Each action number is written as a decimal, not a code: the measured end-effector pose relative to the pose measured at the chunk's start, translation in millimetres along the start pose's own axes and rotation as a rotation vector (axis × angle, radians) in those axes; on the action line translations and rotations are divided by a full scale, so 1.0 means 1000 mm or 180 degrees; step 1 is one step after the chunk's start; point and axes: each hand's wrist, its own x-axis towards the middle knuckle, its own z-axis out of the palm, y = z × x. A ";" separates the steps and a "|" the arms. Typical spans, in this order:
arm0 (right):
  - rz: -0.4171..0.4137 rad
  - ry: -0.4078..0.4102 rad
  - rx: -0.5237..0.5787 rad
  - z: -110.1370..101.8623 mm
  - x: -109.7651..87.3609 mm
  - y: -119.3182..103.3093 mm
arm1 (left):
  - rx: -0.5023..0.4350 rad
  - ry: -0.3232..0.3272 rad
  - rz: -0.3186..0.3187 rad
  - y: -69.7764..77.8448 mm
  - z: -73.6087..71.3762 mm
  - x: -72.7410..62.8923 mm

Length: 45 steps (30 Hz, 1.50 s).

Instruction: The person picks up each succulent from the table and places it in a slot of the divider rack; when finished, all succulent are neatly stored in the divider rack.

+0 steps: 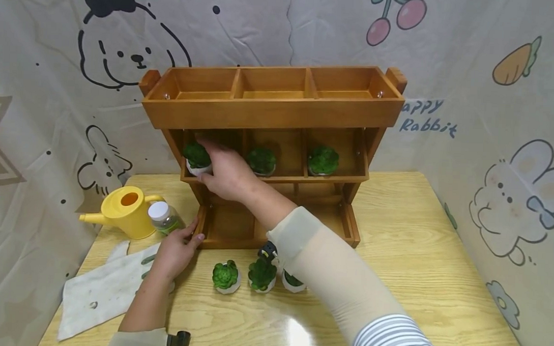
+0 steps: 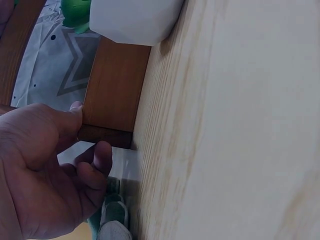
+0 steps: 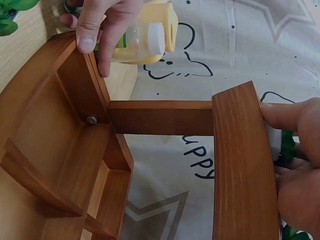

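Note:
A three-tier wooden planter shelf (image 1: 274, 114) stands on the table. My right hand (image 1: 231, 174) holds a small potted green plant (image 1: 196, 155) in the left compartment of the middle tier; in the right wrist view the tier's front board hides most of it. Two more potted plants, a middle one (image 1: 261, 161) and a right one (image 1: 323, 160), sit in the other compartments of that tier. Down at the bottom tier's left front corner, my left hand (image 1: 175, 253) pinches the wooden edge (image 2: 112, 95) between thumb and fingers.
In front of the shelf are three potted plants (image 1: 225, 276), one partly behind my right sleeve, and a small dark object (image 1: 267, 250). To the left lie a yellow watering can (image 1: 129, 211), a white-capped bottle (image 1: 163, 216) and white gloves (image 1: 103, 289). Printed cloth hangs around the table.

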 end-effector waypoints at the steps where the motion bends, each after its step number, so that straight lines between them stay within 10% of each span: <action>1: -0.0003 -0.0024 -0.0020 0.000 0.000 0.000 | 0.0003 -0.0003 -0.0010 0.001 0.000 0.000; 45: -0.0520 0.0359 0.0975 -0.004 -0.049 0.019 | -0.0047 -0.0087 -0.0142 0.000 0.000 0.000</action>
